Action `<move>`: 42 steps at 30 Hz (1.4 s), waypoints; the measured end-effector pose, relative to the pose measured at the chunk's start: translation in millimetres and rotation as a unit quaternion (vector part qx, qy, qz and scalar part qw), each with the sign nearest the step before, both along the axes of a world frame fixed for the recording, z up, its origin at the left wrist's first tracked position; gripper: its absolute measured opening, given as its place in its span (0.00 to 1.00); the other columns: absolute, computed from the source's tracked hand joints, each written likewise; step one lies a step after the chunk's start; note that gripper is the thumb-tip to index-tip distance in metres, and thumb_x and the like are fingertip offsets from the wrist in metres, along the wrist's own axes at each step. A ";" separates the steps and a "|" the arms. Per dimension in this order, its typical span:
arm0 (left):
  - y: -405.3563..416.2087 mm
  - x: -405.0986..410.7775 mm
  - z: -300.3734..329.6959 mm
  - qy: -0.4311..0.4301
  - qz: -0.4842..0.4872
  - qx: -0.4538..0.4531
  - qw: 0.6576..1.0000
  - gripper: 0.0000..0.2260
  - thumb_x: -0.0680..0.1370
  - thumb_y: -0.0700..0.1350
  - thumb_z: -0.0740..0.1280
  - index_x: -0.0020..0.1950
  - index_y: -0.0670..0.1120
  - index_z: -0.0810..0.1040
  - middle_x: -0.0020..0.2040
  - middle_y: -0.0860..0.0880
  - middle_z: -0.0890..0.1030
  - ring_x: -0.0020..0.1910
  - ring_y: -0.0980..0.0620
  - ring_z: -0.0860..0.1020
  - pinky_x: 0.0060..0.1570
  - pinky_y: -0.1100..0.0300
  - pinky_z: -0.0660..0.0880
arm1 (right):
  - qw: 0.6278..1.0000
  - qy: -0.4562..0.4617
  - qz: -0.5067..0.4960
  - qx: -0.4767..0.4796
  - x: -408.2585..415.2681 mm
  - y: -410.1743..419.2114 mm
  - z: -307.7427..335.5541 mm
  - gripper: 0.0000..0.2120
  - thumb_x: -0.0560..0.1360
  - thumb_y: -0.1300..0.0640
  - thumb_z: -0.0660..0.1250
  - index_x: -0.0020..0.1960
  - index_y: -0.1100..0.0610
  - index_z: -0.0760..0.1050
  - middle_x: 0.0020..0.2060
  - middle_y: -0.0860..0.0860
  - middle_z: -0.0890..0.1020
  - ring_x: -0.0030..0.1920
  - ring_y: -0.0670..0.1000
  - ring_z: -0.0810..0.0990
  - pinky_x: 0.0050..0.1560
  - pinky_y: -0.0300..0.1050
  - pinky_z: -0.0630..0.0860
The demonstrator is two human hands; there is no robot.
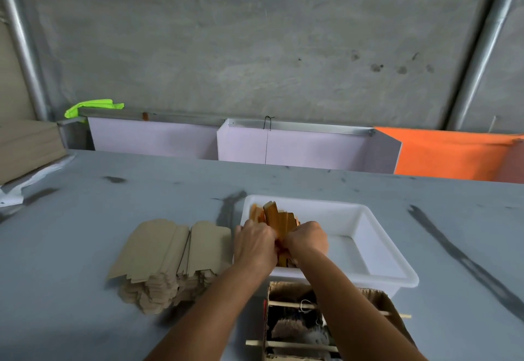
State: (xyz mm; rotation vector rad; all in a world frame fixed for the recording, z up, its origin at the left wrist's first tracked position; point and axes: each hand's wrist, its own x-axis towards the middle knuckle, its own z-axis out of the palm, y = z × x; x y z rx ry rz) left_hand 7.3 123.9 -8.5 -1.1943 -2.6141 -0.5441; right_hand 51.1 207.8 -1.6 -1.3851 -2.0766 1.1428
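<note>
Left hand [255,244], right hand [307,240]: yours, both curled round one bundle of orange strips [279,219], knuckles nearly meeting.
Strips: upright, fanned, inside tray [397,264] at its left end; tops show above your fingers, lower ends hidden between your hands.
Step, as judged: gathering and squaring bundle.
Next move: needs even two-hand squeeze and lift clear of tray wall, no strip shed.
Cardboard stack [170,255]: just left of tray.
Box [380,302]: against tray's near side.

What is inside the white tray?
The white tray holds a bundle of orange strips at its left end, gripped by the left hand and the right hand. Its remaining floor shows bare white. The hands cover the strips' lower ends.
</note>
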 end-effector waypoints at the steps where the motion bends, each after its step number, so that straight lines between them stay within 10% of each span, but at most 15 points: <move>1: -0.5 -0.2 0.7 0.003 0.001 -0.008 1.000 0.06 0.78 0.44 0.65 0.48 0.49 0.82 0.48 0.50 0.78 0.53 0.50 0.72 0.55 0.56 0.66 | 1.000 -0.014 0.003 0.016 -1.2 -0.9 -0.5 0.04 0.71 0.62 0.68 0.44 0.61 0.78 0.37 0.54 0.81 0.35 0.52 0.80 0.28 0.38 0.71; 13: -16.0 0.5 1.4 -0.052 -0.031 -0.010 0.998 0.11 0.80 0.43 0.59 0.42 0.50 0.78 0.42 0.52 0.79 0.50 0.51 0.75 0.65 0.49 0.60 | 0.978 -0.139 0.024 0.156 -4.0 -8.1 -0.2 0.10 0.78 0.60 0.60 0.57 0.61 0.74 0.46 0.54 0.79 0.47 0.53 0.79 0.45 0.44 0.77; 21: -49.1 8.2 -6.5 -0.035 0.030 0.165 0.985 0.09 0.79 0.39 0.61 0.50 0.47 0.80 0.47 0.52 0.80 0.46 0.53 0.74 0.59 0.58 0.67 | 0.965 -0.001 0.146 0.218 5.2 -38.7 7.2 0.10 0.75 0.55 0.67 0.38 0.59 0.80 0.34 0.52 0.83 0.39 0.52 0.81 0.41 0.47 0.79; 26: -85.0 6.2 -13.8 -0.028 0.135 0.218 0.966 0.15 0.72 0.30 0.63 0.56 0.40 0.80 0.55 0.44 0.81 0.57 0.42 0.76 0.59 0.55 0.67 | 0.892 -0.014 0.285 0.351 5.9 -66.6 3.1 0.12 0.76 0.52 0.67 0.58 0.52 0.80 0.55 0.51 0.79 0.61 0.49 0.72 0.58 0.39 0.71; 31: -114.1 4.9 -17.7 -0.028 0.171 0.305 0.936 0.18 0.59 0.23 0.67 0.46 0.34 0.82 0.45 0.37 0.83 0.46 0.35 0.80 0.51 0.44 0.75 | 0.787 -0.136 0.387 0.461 -15.7 -102.9 -4.6 0.17 0.78 0.50 0.61 0.63 0.58 0.72 0.60 0.54 0.78 0.69 0.55 0.63 0.66 0.48 0.65; 42: -137.9 11.3 -20.9 -0.103 0.204 0.338 0.913 0.18 0.64 0.23 0.63 0.49 0.35 0.82 0.47 0.38 0.82 0.51 0.37 0.78 0.53 0.46 0.73 | 0.738 -0.241 0.368 0.511 -31.6 -149.5 -16.5 0.08 0.76 0.65 0.58 0.49 0.62 0.77 0.47 0.58 0.80 0.54 0.58 0.74 0.56 0.49 0.68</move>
